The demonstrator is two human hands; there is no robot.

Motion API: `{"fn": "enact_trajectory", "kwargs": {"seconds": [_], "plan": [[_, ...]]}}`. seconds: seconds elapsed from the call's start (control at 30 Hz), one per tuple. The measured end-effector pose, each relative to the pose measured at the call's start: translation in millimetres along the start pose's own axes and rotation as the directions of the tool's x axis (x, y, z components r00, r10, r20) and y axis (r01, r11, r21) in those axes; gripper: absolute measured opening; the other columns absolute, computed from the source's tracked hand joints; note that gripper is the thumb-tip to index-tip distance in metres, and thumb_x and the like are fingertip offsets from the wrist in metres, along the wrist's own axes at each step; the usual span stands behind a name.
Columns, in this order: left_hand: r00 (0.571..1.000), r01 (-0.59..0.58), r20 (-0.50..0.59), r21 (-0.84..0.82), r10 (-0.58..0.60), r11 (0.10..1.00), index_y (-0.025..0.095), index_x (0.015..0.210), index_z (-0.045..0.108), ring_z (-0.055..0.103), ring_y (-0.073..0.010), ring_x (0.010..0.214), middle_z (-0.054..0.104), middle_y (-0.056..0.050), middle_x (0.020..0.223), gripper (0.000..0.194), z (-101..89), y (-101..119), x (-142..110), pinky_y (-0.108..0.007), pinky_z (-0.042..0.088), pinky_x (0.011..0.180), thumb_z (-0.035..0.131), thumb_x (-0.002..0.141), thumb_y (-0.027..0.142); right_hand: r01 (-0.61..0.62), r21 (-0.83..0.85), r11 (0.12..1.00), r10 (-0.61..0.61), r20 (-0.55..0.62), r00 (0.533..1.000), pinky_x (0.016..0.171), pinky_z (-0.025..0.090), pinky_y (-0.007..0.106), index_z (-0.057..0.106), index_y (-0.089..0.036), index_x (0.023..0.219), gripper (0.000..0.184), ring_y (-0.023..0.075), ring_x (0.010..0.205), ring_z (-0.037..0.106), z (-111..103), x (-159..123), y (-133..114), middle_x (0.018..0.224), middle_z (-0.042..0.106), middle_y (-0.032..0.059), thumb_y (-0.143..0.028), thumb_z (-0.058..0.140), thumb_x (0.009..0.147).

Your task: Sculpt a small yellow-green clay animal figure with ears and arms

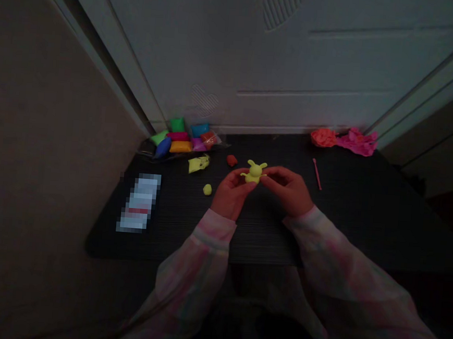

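A small yellow clay figure (255, 170) with two ears, a round head and thin arms is held up over the dark table. My left hand (230, 193) grips its body from the left, thumb across the lower front. From the right, my right hand (290, 189) has its fingertips closed at the figure's arm; whether they pinch it or only touch it is hard to see. A yellow clay ball (207, 189) lies left of my left hand. Just behind that hand sits a red clay lump (232, 160).
A clear bag of colourful clay packets (181, 146) lies at the back left, with an opened yellow packet (198, 163) before it. A blurred-out bright rectangle (139, 203) is at left. A pink stick tool (317, 174) and orange-and-pink crumpled material (344, 140) lie right. A white panel (220, 43) stands behind the table (190, 234).
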State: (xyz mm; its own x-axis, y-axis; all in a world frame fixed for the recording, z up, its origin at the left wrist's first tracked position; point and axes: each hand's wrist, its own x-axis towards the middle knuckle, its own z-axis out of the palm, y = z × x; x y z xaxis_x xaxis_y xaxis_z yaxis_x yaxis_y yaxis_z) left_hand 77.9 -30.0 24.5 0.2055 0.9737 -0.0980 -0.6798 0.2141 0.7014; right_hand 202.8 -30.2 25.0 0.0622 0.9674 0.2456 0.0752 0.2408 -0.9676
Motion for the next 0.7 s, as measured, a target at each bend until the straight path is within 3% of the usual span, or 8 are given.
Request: {"fn": "enact_trajectory", "kwargs": {"seconds": [0.7], "plan": [[1.000, 0.018, -0.005, -0.020, -0.018, 1.000, 0.015, 0.073, 0.059, 0.057, -0.0086, 0.077, 0.063, 0.002, 0.076, 0.024, 0.6, 0.8, -0.1, -0.025, 0.038, 0.082, 0.060, 0.054, -0.001, -0.036, 0.044, 0.998, 0.035, 0.006, 0.999, 0.066, 0.046, 0.029, 0.060, -0.020, 0.068, 0.012, 0.0120, 0.065, 0.057, 1.9, -0.5, -0.9, 0.067, 0.062, -0.0021, -0.029, 0.064, 0.061]]}}
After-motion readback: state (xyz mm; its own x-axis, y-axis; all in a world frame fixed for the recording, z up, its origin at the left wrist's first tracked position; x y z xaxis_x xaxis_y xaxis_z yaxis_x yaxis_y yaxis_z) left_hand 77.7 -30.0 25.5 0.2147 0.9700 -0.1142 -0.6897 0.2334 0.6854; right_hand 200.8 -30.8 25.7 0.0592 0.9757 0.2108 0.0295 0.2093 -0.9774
